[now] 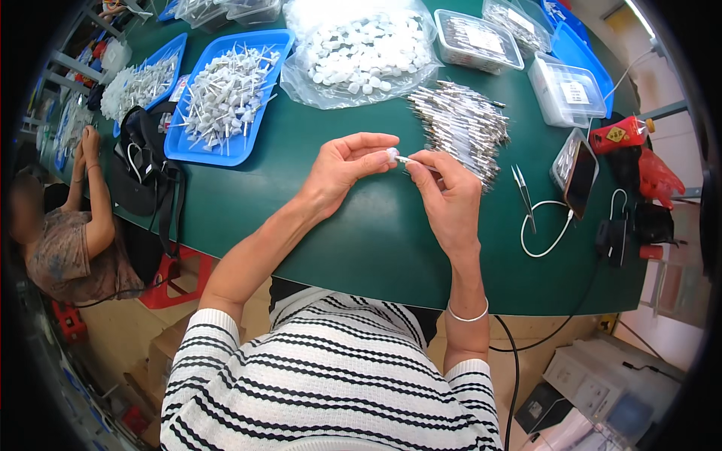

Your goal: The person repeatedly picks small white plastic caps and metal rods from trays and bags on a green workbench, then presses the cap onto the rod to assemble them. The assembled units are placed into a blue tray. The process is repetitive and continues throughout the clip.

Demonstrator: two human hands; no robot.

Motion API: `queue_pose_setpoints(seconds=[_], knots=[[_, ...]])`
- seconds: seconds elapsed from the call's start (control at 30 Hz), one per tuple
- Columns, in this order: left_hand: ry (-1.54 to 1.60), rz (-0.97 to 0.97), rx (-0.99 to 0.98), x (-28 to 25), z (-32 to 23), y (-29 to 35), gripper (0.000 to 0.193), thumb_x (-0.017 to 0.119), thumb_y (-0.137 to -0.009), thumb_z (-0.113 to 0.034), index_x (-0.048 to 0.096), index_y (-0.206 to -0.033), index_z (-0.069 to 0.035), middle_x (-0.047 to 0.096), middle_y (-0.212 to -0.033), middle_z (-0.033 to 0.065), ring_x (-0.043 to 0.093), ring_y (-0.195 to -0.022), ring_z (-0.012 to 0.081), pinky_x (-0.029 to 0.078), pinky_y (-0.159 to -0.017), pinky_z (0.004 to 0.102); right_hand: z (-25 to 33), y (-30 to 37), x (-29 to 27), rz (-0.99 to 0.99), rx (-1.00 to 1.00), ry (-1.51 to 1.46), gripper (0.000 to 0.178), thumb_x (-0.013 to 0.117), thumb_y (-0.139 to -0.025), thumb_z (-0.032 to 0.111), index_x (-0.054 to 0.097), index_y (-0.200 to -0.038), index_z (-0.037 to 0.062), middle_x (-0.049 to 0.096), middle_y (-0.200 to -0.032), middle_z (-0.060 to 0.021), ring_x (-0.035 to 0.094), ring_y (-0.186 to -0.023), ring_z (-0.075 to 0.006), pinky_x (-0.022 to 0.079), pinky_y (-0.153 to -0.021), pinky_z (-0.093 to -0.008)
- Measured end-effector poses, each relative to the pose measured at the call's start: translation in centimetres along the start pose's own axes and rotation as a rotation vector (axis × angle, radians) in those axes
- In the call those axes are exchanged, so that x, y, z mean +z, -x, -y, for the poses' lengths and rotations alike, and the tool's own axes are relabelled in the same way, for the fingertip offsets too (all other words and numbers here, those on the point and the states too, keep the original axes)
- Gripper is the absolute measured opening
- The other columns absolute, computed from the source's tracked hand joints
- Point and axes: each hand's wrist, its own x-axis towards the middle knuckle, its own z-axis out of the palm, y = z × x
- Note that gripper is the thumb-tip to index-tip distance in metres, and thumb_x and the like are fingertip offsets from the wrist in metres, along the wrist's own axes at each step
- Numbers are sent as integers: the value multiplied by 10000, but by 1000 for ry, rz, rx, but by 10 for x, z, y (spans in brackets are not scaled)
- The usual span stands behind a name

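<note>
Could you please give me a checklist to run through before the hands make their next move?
1. Left hand pinches the small white piece: ok.
2. Right hand grips the thin rod: ok.
3. Rod fully seated in the piece: cannot tell, too small and partly covered by fingers.
4. Pile of thin rods close to the right hand: ok.
5. Tweezers clear of the white cable: not ok, they cross.
</note>
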Motion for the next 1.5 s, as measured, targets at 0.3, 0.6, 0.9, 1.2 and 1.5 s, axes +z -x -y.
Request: queue_pose_setpoints(seconds=[0.3,0.6,0.9,1.2,1.5], knots=[[-118,43,97,0,3,-1,257,660,-831,-46,627,-1081,6,659,-987,69,614,-896,107,487,-841,246,-1,1,-7,144,29,141,106,607,-859,101,623,-822,3,595,-689,-138,571,-580,-299,435,-546,-366],[-158,89,54,-1,1,-1,216,668,-828,-54,641,-1035,2,664,-936,68,611,-851,100,493,-801,240,-3,1,-3,148,-95,202,131,590,-875,110,554,-790,17,564,-677,-142,563,-600,-327,421,-535,-395],[-124,77,91,2,3,2,183,656,-841,-54,629,-1015,-5,653,-922,59,598,-820,95,491,-771,238,-2,2,-1,123,-125,201,134,592,-869,94,543,-773,14,548,-649,-136,556,-578,-316,418,-526,-387],[-44,128,24,2,5,3,192,649,-848,-67,615,-1023,2,633,-918,53,577,-827,97,477,-774,235,-3,1,-6,199,-67,131,130,583,-868,86,545,-767,13,537,-629,-139,558,-570,-303,415,-526,-379],[-20,114,78,4,3,3,197,642,-852,-72,608,-1028,10,626,-930,51,568,-837,95,470,-769,234,-2,2,5,116,-85,145,119,585,-874,85,546,-787,15,552,-634,-130,552,-547,-299,403,-500,-370]])
